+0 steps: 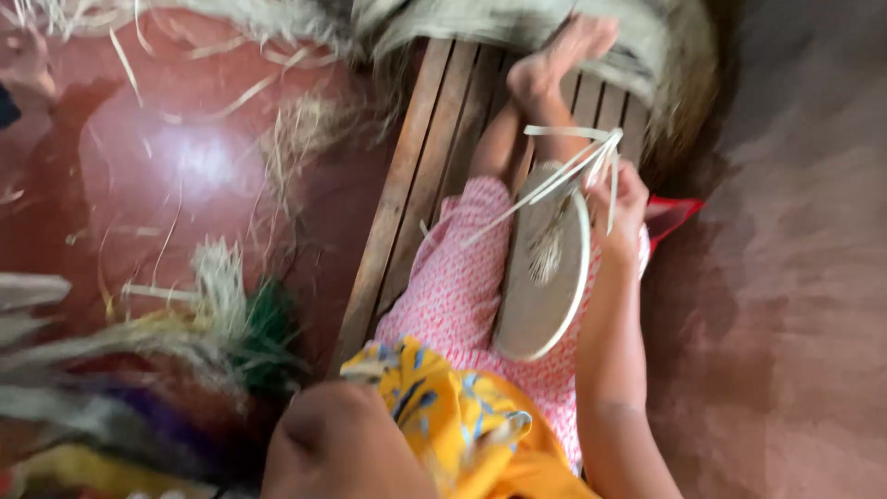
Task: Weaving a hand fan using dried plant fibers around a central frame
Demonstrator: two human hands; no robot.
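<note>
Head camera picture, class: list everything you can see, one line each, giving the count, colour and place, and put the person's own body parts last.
Round woven disc: one, pale tan, resting on the person's lap.
Fibre strips: several, cream, fanning from the disc's top edge.
Wooden slatted seat: one, brown, centre, under the legs.
Woven mat: one, grey-tan, top, under the foot.
Dyed fibre bundles: several, green, purple, yellow and natural, lower left.
Loose straw: scattered, pale, on the red floor.
Red object: one, partly hidden, right of the seat.
Right hand: holds the strips at the disc's edge.
Left hand: blurred, bottom centre; grip unclear.
Foot: one, top centre.
</note>
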